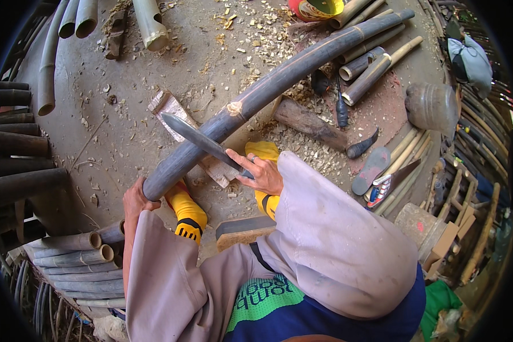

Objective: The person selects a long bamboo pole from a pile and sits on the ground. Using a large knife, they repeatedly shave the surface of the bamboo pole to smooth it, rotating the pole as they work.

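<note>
A long dark bamboo pole [279, 91] runs diagonally from lower left to upper right, with a pale trimmed patch at one node. My left hand [135, 196] is wrapped round its near end. In my right hand [264, 174] is the handle of a machete [196, 138]. Its blade lies across the upper side of the pole, below the trimmed node; whether it touches cannot be made out. A worn wooden board [168, 111] passes beneath the pole. My feet, in yellow socks [188, 212], are on either side of the board.
Bamboo lengths lie stacked at left [77, 259]. To the right are a short log [308, 122], a curved dark handle [362, 145], a sandal [370, 171], a handsaw [390, 185] and a plastic jug [430, 107]. Wood chips cover the floor; a red-yellow bowl [316, 8] stands far off.
</note>
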Demonstrator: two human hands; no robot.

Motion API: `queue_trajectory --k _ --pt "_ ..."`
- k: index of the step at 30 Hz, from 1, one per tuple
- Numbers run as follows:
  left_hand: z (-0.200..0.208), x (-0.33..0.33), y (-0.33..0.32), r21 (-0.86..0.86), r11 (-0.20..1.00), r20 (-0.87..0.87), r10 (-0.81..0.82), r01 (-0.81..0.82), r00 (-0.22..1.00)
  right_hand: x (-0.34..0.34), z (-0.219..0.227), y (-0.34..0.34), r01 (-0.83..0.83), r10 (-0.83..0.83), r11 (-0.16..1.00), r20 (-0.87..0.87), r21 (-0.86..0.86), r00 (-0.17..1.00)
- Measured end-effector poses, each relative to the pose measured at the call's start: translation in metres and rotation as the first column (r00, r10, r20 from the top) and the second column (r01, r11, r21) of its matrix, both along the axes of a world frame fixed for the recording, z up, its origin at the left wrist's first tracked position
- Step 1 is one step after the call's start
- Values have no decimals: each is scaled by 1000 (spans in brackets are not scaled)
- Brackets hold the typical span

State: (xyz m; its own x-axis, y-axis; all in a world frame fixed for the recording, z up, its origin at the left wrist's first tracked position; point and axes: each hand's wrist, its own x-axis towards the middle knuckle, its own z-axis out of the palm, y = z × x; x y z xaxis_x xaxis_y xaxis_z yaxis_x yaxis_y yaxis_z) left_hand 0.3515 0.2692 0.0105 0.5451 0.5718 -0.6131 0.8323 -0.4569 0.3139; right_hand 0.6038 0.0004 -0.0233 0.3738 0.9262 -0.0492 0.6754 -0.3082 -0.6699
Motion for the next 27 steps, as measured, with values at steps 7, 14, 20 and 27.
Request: queue_trajectory --k 7,14,20,27 --pt "-3 0 -4 72 997 50 -7 3 999 12 3 -8 -60 61 988 3 -145 998" --pt "-24 -17 -23 355 935 151 -71 14 986 45 43 3 9 -68 918 -136 -395 988" --pt "-30 -21 -30 454 890 137 -116 41 984 46 46 12 80 -148 903 -132 -422 980" --pt "-31 -25 -30 455 889 140 -116 40 983 35 49 17 145 -198 914 -105 -378 975"
